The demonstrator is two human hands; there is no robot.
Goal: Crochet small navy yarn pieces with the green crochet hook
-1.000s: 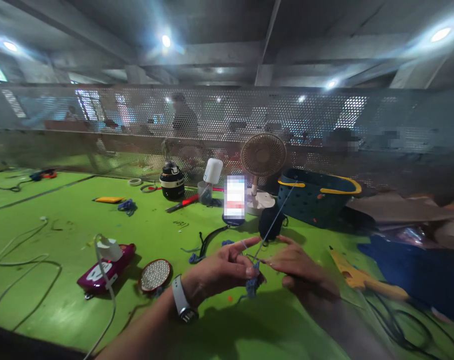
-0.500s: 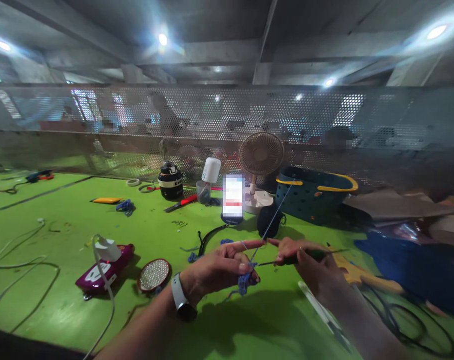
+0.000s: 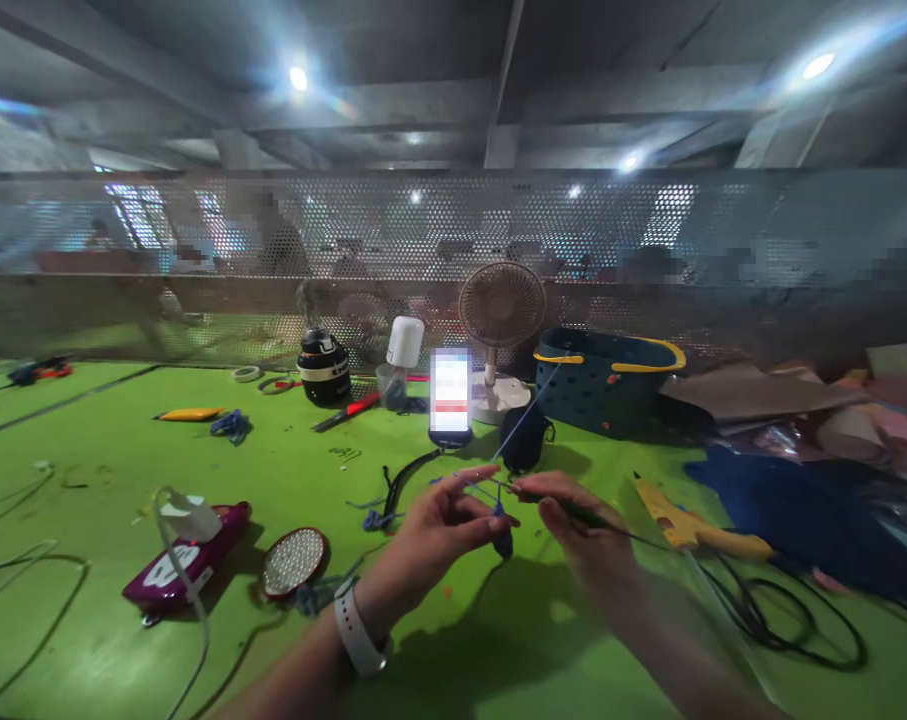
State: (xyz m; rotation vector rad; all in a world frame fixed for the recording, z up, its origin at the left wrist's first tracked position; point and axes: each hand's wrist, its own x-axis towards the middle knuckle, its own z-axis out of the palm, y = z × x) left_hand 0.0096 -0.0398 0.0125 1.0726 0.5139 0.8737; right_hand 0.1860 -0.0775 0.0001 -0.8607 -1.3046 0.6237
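My left hand (image 3: 453, 515), with a watch on its wrist, pinches a small blue crochet piece (image 3: 502, 540) between thumb and fingers. Blue yarn (image 3: 528, 408) runs over the raised index finger and slants up to the dark basket (image 3: 610, 395). In my right hand (image 3: 584, 520) is a crochet hook (image 3: 582, 513) with a dark green handle, closed in by thumb and fingers. Its thin tip reaches left to the yarn just above the piece; the exact stitch is too small to make out.
A lit phone (image 3: 450, 392) stands before a fan (image 3: 502, 310). To the left are a purple power strip (image 3: 224, 535) and a round studded disc (image 3: 295, 563). A yellow glue gun (image 3: 700, 525) with a coiled cord lies right, near blue cloth (image 3: 783, 525). A perforated screen (image 3: 393, 235) borders the table.
The hook has tilted, its tip now higher at the yarn, and my right hand has turned. The blue piece hangs more upright below my left fingers. The whole view has shifted slightly.
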